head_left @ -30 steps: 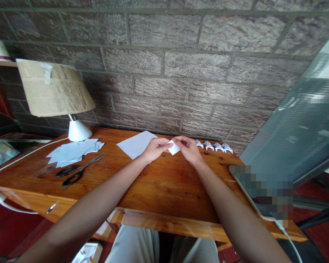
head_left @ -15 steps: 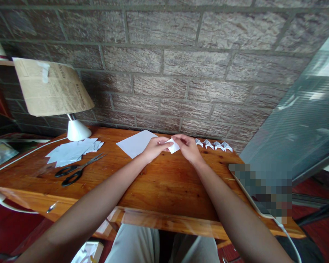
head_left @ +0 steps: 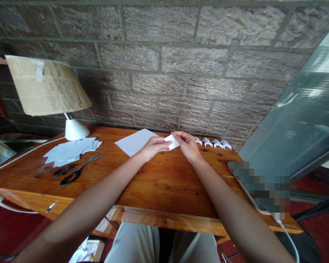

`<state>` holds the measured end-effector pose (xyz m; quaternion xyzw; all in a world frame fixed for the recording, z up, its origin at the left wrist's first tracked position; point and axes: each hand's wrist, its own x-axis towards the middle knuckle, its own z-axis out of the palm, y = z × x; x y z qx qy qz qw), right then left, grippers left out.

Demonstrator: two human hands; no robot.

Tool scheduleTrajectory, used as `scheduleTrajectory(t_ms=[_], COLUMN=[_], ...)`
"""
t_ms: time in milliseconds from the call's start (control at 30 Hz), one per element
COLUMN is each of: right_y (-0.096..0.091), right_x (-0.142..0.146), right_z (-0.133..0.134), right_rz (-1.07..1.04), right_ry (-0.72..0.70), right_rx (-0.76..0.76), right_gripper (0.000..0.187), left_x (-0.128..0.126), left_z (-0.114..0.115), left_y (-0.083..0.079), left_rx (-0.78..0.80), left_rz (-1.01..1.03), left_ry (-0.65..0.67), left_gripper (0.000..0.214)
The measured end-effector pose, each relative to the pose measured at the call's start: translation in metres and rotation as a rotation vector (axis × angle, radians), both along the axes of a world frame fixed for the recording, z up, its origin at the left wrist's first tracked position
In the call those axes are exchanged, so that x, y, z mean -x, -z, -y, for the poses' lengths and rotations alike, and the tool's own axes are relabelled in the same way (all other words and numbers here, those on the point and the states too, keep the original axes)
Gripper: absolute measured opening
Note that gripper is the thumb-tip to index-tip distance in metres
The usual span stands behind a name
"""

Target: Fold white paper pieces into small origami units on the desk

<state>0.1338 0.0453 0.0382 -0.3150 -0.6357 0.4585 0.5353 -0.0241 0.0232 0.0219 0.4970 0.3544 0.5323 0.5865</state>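
A small folded white paper piece [head_left: 172, 141] is pinched between both my hands above the far middle of the wooden table [head_left: 164, 186]. My left hand [head_left: 153, 147] grips its left side with closed fingers. My right hand [head_left: 188, 146] holds its right side, thumb and fingers pressed on it. A flat white sheet [head_left: 135, 141] lies just left of my hands. To the right of my right hand, a row of several small folded paper shapes [head_left: 214, 143] stands by the wall.
Black-handled scissors [head_left: 74, 171] and a pile of cut paper pieces [head_left: 71, 150] lie at the left. A white lamp base [head_left: 73, 130] carries a newspaper shade [head_left: 45, 86]. A brick wall [head_left: 181, 73] backs the table. A blurred device [head_left: 260, 186] with a white cable [head_left: 289, 237] sits at the right edge.
My hands have stayed in place, working the folded piece slightly; its tip now points more up and left. The view shifted a little.
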Motion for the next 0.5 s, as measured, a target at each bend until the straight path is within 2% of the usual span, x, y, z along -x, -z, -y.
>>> scheduleTrajectory(t_ms=[300,500], right_y=[0.0012,0.0024], right_x=[-0.0010,-0.0001], right_z=[-0.0025,-0.0021], right_rz=[0.010,0.024], right_ry=[0.020,0.050], right_rx=[-0.018,-0.021], right_gripper=[0.036,0.037], left_x=[-0.0076,-0.0026], left_z=[0.0018,0.0004], left_y=[-0.0020,-0.0019], left_rx=[-0.102,-0.078], left_rz=[-0.060,-0.071], left_ry=[-0.096,-0.024], left_gripper=[0.034,0.038])
